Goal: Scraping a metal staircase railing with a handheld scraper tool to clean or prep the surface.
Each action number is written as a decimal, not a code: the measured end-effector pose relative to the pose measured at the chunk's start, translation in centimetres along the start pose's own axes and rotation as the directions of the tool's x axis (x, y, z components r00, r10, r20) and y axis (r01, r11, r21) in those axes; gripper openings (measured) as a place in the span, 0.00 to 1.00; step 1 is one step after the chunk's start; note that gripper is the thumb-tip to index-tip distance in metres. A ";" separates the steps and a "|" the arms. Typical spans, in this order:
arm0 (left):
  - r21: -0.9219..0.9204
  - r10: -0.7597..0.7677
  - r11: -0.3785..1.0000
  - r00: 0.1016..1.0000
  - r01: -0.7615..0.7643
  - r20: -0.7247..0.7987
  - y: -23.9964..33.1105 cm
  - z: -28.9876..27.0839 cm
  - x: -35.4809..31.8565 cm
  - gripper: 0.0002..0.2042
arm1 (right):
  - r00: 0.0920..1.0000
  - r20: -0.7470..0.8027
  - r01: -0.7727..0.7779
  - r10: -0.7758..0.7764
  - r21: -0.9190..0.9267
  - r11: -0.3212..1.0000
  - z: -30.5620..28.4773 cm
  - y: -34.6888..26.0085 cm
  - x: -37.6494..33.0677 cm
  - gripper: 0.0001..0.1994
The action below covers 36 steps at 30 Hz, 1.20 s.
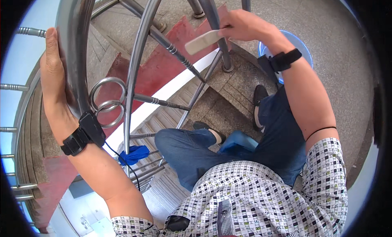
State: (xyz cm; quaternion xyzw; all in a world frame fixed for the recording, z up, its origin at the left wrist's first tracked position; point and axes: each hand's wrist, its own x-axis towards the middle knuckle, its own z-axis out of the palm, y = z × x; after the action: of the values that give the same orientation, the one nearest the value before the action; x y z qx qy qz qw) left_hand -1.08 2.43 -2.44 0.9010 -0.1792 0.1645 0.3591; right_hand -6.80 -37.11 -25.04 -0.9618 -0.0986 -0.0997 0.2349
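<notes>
My left hand (52, 71) lies flat against the wide shiny steel handrail (73, 45) at the upper left, fingers pointing up; a black wrist strap sits below it. My right hand (244, 25) at the top centre pinches a pale grey folded strip, a cloth or abrasive pad (203, 41), which rests against a slanted steel baluster (214, 22) of the stair railing.
Thin steel rods and two steel rings (107, 100) fill the railing's middle. A blue cloth (134, 154) hangs on a lower rod. A blue plastic bucket (304, 45) stands on the stone landing behind my right forearm. Red-painted stair edges and grey steps drop away below.
</notes>
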 end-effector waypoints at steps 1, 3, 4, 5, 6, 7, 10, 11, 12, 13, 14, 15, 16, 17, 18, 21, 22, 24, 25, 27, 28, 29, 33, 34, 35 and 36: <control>-0.016 0.007 1.000 1.000 -0.007 0.017 -0.2 -0.1 0.4 0.38 | 1.000 0.006 0.002 -0.002 -0.005 1.000 -0.1 0.2 -0.4 0.12; -0.038 0.008 0.999 0.999 -0.007 0.031 -0.4 0.0 0.8 0.39 | 0.987 -0.024 -0.156 0.161 0.137 0.978 -0.2 0.4 -1.0 0.14; -0.044 0.018 0.999 1.000 -0.017 0.015 -0.1 0.1 0.7 0.39 | 0.988 -0.018 -0.147 0.150 0.132 0.980 0.0 0.0 -0.9 0.14; -0.049 0.028 0.998 1.000 -0.028 -0.002 -0.1 0.2 0.7 0.39 | 0.970 0.038 -0.244 0.242 0.173 0.954 0.5 -0.5 -1.0 0.15; -0.052 0.020 0.998 1.000 -0.021 -0.012 -0.5 -0.1 1.1 0.39 | 0.940 0.097 -0.342 0.328 0.208 0.916 1.0 -1.0 -1.1 0.17; -0.024 0.055 0.998 0.998 -0.055 0.034 -1.0 -0.8 1.7 0.39 | 0.943 0.097 -0.331 0.317 0.197 0.923 1.6 -1.9 -1.2 0.17; 0.010 0.087 0.996 0.994 -0.088 0.074 -1.8 -0.7 2.0 0.39 | 0.814 0.378 -0.567 0.440 0.681 0.464 6.0 -5.0 -1.5 0.17; 0.023 0.099 0.995 0.993 -0.100 0.062 -1.7 -1.0 1.8 0.39 | 0.780 0.434 -0.604 0.451 0.711 0.360 7.6 -6.5 -1.3 0.17; 0.019 0.118 0.993 0.991 -0.120 0.058 -1.6 -0.8 1.8 0.39 | 0.771 0.491 -0.610 0.405 0.752 0.250 8.7 -7.1 -1.4 0.17; 0.028 0.134 0.990 0.990 -0.135 0.050 -1.5 -1.0 1.7 0.39 | 0.761 0.535 -0.621 0.368 0.765 0.171 9.2 -8.7 -1.4 0.17; 0.030 0.157 0.987 0.986 -0.158 0.049 -1.2 -0.8 1.7 0.38 | 0.742 0.559 -0.637 0.370 0.761 0.127 10.0 -9.5 -1.4 0.17; 0.033 0.180 0.983 0.982 -0.182 0.048 -0.9 -0.7 1.6 0.38 | 0.723 0.584 -0.651 0.370 0.755 0.081 10.8 -10.1 -1.5 0.18; 0.038 0.196 0.980 0.980 -0.197 0.047 -0.9 -0.4 1.6 0.38 | 0.720 0.587 -0.655 0.370 0.752 0.081 11.8 -10.8 -1.6 0.18; 0.043 0.213 0.976 0.976 -0.215 0.045 -0.7 -0.2 1.5 0.38 | 0.712 0.588 -0.634 0.383 0.773 -0.009 12.6 -11.5 -1.8 0.18; 0.047 0.231 0.971 0.972 -0.232 0.043 -0.5 0.0 1.5 0.38 | 0.704 0.591 -0.607 0.395 0.789 -0.099 13.1 -12.1 -2.2 0.19; 0.066 0.267 0.961 0.963 -0.269 0.028 -0.4 0.3 1.2 0.37 | 0.680 0.626 -0.616 0.382 0.770 -0.165 14.4 -14.1 -4.1 0.20; 0.083 0.274 0.958 0.962 -0.274 0.014 -0.1 -0.2 0.9 0.37 | 0.655 0.650 -0.643 0.384 0.747 -0.167 14.2 -15.3 -4.2 0.20; 0.126 0.281 0.953 0.959 -0.277 -0.018 0.2 -1.5 0.2 0.37 | 0.670 0.648 -0.641 0.363 0.751 -0.159 14.2 -16.5 -4.0 0.20; 0.105 0.270 0.958 0.963 -0.267 -0.020 0.0 -0.5 0.5 0.37 | 0.666 0.635 -0.626 0.392 0.761 -0.169 14.2 -16.0 -4.3 0.20; 0.001 0.420 0.907 0.907 -0.420 0.000 -0.4 1.1 0.9 0.37 | 0.659 0.619 -0.621 0.427 0.768 -0.155 14.8 -14.0 -4.1 0.20; -0.002 0.404 0.915 0.915 -0.404 -0.011 0.4 1.6 0.8 0.37 | 0.661 0.613 -0.608 0.433 0.776 -0.169 15.0 -13.2 -3.6 0.19; -0.007 0.207 0.978 0.978 -0.207 -0.021 1.3 1.8 0.6 0.37 | 0.665 0.605 -0.596 0.438 0.783 -0.178 15.3 -12.4 -3.2 0.19; 0.038 0.156 0.987 0.988 -0.155 -0.017 -0.3 -0.6 1.2 0.38 | 0.701 0.566 -0.591 0.434 0.801 -0.092 15.8 -12.3 -0.8 0.20; 0.066 0.207 0.977 0.977 -0.204 -0.045 -0.7 -0.1 1.0 0.40 | 0.686 0.565 -0.610 0.458 0.790 -0.063 15.6 -12.3 -0.3 0.20; 0.061 0.187 0.981 0.980 -0.183 -0.068 -0.9 -0.5 1.4 0.40 | 0.687 0.569 -0.623 0.451 0.782 -0.038 15.7 -12.0 -0.1 0.20; 0.100 0.247 0.965 0.969 -0.243 -0.029 -1.2 -1.1 2.0 0.41 | 0.702 0.563 -0.606 0.435 0.794 -0.051 15.9 -11.6 0.0 0.19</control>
State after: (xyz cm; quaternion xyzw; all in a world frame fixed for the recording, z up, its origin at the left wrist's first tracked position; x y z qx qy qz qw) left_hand 1.06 3.58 -1.50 0.8845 -0.2737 0.2345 0.2963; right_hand -7.22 -19.52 -33.85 -0.5587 0.2198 0.1480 0.7859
